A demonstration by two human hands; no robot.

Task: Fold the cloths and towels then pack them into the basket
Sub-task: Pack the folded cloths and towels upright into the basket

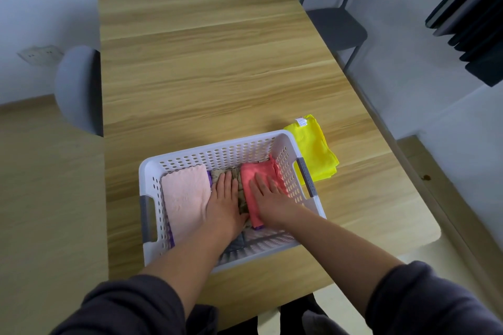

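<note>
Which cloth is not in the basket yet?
The yellow cloth, on the table beside the basket; the pink cloth, patterned cloth and coral cloth lie inside.

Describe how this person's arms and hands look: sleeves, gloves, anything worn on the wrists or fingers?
The left hand and right hand are bare: no gloves, and no rings, watch or bands show. The forearms are uncovered too. The left sleeve and right sleeve are dark grey, plain soft fabric with no visible markings, ending near the elbows.
</note>
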